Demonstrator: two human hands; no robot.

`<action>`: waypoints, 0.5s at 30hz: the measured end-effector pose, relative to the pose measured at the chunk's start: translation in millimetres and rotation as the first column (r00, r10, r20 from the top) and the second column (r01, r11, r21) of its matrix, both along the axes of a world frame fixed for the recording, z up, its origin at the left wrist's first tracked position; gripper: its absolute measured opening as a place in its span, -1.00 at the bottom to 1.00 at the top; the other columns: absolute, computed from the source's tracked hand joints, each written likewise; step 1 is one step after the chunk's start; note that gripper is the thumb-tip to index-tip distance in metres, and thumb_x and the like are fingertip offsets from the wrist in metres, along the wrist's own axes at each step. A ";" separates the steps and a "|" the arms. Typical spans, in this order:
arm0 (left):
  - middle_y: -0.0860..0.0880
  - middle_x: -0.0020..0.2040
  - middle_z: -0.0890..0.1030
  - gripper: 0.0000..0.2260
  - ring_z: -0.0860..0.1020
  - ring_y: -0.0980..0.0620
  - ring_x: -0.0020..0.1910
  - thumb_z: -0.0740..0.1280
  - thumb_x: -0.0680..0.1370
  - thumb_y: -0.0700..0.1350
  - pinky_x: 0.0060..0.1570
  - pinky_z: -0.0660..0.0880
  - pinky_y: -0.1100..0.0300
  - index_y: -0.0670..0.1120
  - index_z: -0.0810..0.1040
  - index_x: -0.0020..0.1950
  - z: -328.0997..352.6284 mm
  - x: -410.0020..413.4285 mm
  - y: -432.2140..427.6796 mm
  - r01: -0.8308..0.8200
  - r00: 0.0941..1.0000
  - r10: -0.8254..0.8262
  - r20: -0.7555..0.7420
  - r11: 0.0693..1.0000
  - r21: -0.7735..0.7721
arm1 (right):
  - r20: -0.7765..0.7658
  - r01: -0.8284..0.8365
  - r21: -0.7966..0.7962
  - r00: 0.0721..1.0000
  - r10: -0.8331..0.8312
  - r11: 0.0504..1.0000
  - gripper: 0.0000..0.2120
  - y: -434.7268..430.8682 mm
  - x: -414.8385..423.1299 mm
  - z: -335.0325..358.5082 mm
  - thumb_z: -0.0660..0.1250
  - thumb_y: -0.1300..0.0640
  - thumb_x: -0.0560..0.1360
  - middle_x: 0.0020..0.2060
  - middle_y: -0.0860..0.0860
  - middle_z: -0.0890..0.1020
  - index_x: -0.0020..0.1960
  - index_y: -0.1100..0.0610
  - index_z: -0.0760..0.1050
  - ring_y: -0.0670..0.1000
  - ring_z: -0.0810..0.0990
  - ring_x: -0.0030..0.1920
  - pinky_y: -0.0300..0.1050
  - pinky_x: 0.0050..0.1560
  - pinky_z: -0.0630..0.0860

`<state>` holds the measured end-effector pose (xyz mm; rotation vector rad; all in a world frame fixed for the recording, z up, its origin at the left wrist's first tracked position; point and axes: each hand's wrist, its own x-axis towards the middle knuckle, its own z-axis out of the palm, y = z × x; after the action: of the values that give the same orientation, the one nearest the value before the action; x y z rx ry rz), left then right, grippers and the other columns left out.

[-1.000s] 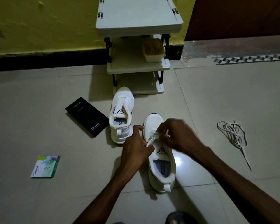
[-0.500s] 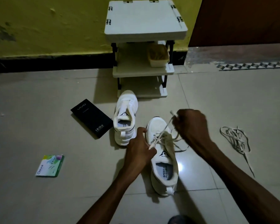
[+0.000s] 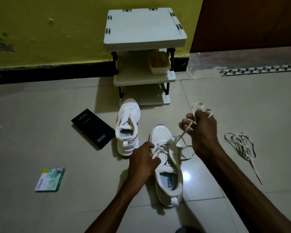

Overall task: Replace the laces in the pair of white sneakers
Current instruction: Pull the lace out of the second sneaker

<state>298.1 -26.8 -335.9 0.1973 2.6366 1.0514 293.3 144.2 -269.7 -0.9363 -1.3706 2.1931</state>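
Two white sneakers stand on the tiled floor. The near sneaker [image 3: 168,167] has a white lace [image 3: 183,135] partly threaded through its front eyelets. My left hand [image 3: 142,163] pinches one lace end at the sneaker's left side. My right hand [image 3: 200,132] is raised to the right of the toe and grips the other lace end, pulled taut, with loose loops above the fingers. The far sneaker [image 3: 128,126] has no lace in it. A second loose lace [image 3: 240,145] lies bunched on the floor at the right.
A black phone box [image 3: 92,128] lies left of the far sneaker. A small green and white packet [image 3: 50,179] lies at the left. A white three-tier rack [image 3: 144,56] with a basket [image 3: 159,63] stands against the yellow wall.
My right hand has pulled the lace up and away to the right from the near sneaker's eyelets, drawing it taut. My left hand has stayed at the sneaker's left side.
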 end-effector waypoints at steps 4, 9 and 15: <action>0.10 -0.21 0.58 -0.60 0.59 0.07 -0.10 0.45 0.40 -0.04 -0.13 0.47 0.20 0.06 0.47 0.21 -1.1 -0.7 0.6 0.024 1.000 -0.024 0.009 1.000 -0.013 | 0.396 -0.447 0.357 0.868 0.300 0.820 -0.94 -3.4 4.4 -12.5 0.28 0.09 0.54 -0.26 0.02 0.56 -0.06 0.08 0.46 0.03 0.48 -0.33 -0.16 -0.38 0.39; 0.02 0.19 0.46 -0.65 0.50 0.03 0.14 0.37 0.48 -0.07 0.07 0.47 0.16 0.04 0.51 0.27 -5.7 -0.1 9.9 0.203 0.947 -0.219 -0.236 0.975 -0.091 | 0.771 -0.751 0.615 0.637 0.016 0.242 -0.38 -4.9 26.4 -39.0 0.35 -0.04 0.49 0.36 0.14 0.34 0.46 0.06 0.21 0.22 0.30 0.34 0.08 0.19 0.39; -0.01 0.27 0.42 -0.78 0.39 -0.06 0.21 0.28 0.54 -0.07 0.11 0.38 0.10 0.02 0.61 0.15 -8.1 -14.0 24.3 0.371 0.860 -0.458 -0.227 0.864 -0.340 | 0.830 -0.830 0.558 0.557 0.044 -0.008 -0.78 -25.7 60.7 -35.3 0.35 -0.15 0.47 -0.15 -0.06 0.62 -0.09 0.00 0.54 -0.02 0.58 -0.17 -0.23 -0.23 0.38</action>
<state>284.1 -2.5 -344.0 0.8878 2.7755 0.5183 354.0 118.5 -305.0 -0.5636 -3.2513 0.5049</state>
